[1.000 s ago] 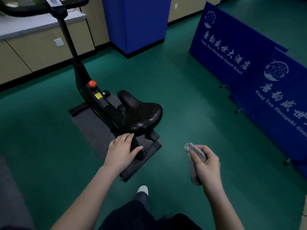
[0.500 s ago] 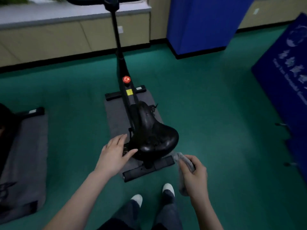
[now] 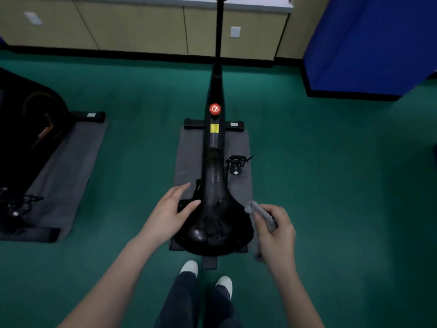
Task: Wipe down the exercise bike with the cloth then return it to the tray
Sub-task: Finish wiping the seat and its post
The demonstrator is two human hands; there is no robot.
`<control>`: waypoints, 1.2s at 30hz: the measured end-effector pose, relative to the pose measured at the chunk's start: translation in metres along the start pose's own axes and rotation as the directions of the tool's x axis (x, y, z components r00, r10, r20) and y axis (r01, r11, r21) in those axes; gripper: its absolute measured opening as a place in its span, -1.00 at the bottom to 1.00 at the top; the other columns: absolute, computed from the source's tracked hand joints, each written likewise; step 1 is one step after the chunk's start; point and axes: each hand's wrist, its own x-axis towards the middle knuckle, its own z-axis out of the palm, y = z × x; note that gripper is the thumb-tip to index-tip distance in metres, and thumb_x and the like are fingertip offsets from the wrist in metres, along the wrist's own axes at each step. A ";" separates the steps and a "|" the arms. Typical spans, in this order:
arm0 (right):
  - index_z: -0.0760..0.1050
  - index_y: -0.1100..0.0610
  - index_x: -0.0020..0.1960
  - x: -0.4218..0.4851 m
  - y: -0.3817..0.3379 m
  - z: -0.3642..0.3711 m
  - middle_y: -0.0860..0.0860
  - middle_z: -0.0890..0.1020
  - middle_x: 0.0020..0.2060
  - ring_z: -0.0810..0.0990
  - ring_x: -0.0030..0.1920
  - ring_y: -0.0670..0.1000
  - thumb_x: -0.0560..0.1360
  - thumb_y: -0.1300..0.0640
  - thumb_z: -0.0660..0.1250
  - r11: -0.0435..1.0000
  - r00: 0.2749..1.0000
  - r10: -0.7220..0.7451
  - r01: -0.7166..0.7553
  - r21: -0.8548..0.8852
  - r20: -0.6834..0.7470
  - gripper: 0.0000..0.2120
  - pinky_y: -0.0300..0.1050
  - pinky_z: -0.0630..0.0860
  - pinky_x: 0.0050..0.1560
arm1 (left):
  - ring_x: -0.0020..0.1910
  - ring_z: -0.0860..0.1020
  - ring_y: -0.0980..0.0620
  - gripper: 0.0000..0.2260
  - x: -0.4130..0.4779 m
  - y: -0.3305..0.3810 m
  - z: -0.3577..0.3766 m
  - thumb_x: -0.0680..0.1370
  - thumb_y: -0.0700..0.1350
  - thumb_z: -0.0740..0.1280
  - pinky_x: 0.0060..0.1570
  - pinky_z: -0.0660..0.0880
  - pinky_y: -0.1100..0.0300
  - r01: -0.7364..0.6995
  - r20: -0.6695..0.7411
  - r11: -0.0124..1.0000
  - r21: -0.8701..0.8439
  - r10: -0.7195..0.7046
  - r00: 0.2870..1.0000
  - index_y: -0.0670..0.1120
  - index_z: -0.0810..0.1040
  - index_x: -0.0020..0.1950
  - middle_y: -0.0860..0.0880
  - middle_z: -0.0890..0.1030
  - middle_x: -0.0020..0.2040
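Note:
A black exercise bike [image 3: 214,143] stands on a grey mat straight ahead, seen from behind and above, with a red knob [image 3: 214,109] on its frame. Its black saddle [image 3: 214,218] is just in front of me. My left hand [image 3: 169,213] rests with straight fingers against the saddle's left edge. My right hand [image 3: 275,230] grips a bunched grey cloth [image 3: 261,214] right beside the saddle's right edge. No tray shows in this view.
A second black exercise machine [image 3: 26,143] sits on its own grey mat at the left. Beige cabinets [image 3: 132,27] line the far wall, and a blue partition [image 3: 369,43] stands at the back right. Green floor [image 3: 331,185] surrounds the bike. My feet are below the saddle.
I have stepped round to stand directly behind the bike. My right hand has brought the cloth in against the saddle's right side. My left hand stays at the saddle's left edge.

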 end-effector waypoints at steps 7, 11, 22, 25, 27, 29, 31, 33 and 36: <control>0.60 0.18 -0.04 0.086 -0.014 0.068 0.02 0.57 -0.10 0.55 -0.04 -0.03 0.47 0.35 0.35 0.979 0.983 -0.180 0.181 -0.093 0.021 -0.87 -0.30 0.42 0.00 | 0.19 0.50 0.25 -0.62 0.049 -0.005 0.007 0.53 0.03 0.35 0.27 0.42 0.17 -0.004 0.024 0.949 -0.316 0.012 1.000 0.47 0.35 0.17 0.27 0.49 0.20; 0.61 0.16 -0.03 0.124 -0.019 0.103 0.00 0.56 -0.08 0.55 -0.01 -0.02 0.48 0.31 0.36 0.968 0.974 -0.218 0.224 -0.114 0.060 -0.88 -0.24 0.43 0.03 | 0.13 0.56 0.17 -0.57 0.066 -0.008 0.015 0.50 -0.09 0.40 0.20 0.46 0.20 -0.009 0.032 0.874 -0.485 0.028 0.999 0.35 0.38 0.21 0.12 0.53 0.24; 0.61 0.23 -0.04 0.086 0.000 0.095 -0.11 0.50 -0.07 0.53 0.01 -0.07 0.42 0.42 0.39 0.930 0.950 -0.287 0.307 -0.204 0.121 -0.83 -0.35 0.42 0.03 | 0.15 0.56 0.14 -0.50 0.075 -0.019 0.025 0.45 -0.20 0.46 0.13 0.46 0.26 0.036 0.100 0.747 -0.663 0.041 0.994 0.23 0.48 0.28 0.13 0.62 0.13; 0.62 0.23 -0.03 0.100 -0.008 0.104 -0.06 0.51 -0.07 0.51 0.00 0.03 0.42 0.41 0.39 0.899 0.930 -0.343 0.365 -0.242 0.129 -0.83 -0.33 0.40 0.06 | 0.07 0.59 0.17 -0.50 0.076 -0.024 0.024 0.41 -0.32 0.46 0.01 0.46 0.37 0.085 0.133 0.653 -0.753 0.024 0.991 0.20 0.55 0.18 0.08 0.67 0.01; 0.63 0.20 -0.03 0.095 -0.007 0.105 -0.05 0.53 -0.08 0.49 0.00 0.01 0.42 0.40 0.40 0.875 0.914 -0.370 0.403 -0.266 0.169 -0.82 -0.33 0.39 0.07 | 0.07 0.58 0.16 -0.50 0.077 -0.026 0.025 0.39 -0.33 0.47 0.02 0.45 0.37 0.100 0.144 0.614 -0.783 0.023 0.989 0.17 0.57 0.16 0.09 0.67 0.02; 0.63 0.19 -0.04 0.078 0.001 0.099 -0.03 0.55 -0.09 0.50 -0.01 0.00 0.40 0.41 0.41 0.852 0.893 -0.386 0.442 -0.282 0.232 -0.80 -0.30 0.40 0.06 | 0.07 0.58 0.17 -0.52 0.076 -0.026 0.025 0.35 -0.28 0.49 0.02 0.46 0.37 0.102 0.137 0.597 -0.796 0.014 0.990 0.20 0.59 0.12 0.13 0.66 0.00; 0.63 0.20 -0.06 0.065 0.005 0.093 -0.01 0.57 -0.09 0.51 -0.03 -0.01 0.38 0.40 0.40 0.842 0.874 -0.402 0.470 -0.264 0.273 -0.82 -0.31 0.40 0.06 | 0.06 0.58 0.19 -0.53 0.076 -0.025 0.025 0.36 -0.29 0.49 0.03 0.46 0.38 0.097 0.125 0.591 -0.801 0.007 0.992 0.22 0.59 0.09 0.17 0.66 -0.04; 0.64 0.21 -0.07 0.072 -0.001 0.091 0.00 0.59 -0.11 0.53 -0.05 0.00 0.40 0.36 0.40 0.840 0.865 -0.420 0.485 -0.243 0.275 -0.85 -0.30 0.41 0.03 | 0.08 0.57 0.15 -0.52 0.076 -0.024 0.025 0.38 -0.35 0.46 0.10 0.47 0.32 0.094 0.126 0.585 -0.806 0.015 0.992 0.15 0.57 0.14 0.13 0.65 0.00; 0.64 0.19 -0.06 0.105 -0.022 0.101 0.00 0.64 -0.11 0.55 -0.05 0.03 0.43 0.33 0.42 0.808 0.840 -0.456 0.530 -0.259 0.295 -0.88 -0.26 0.44 0.02 | 0.13 0.56 0.02 -0.54 0.075 -0.022 0.024 0.40 -0.37 0.44 0.20 0.46 0.19 0.104 0.142 0.542 -0.834 0.029 0.989 0.02 0.55 0.21 -0.04 0.63 0.07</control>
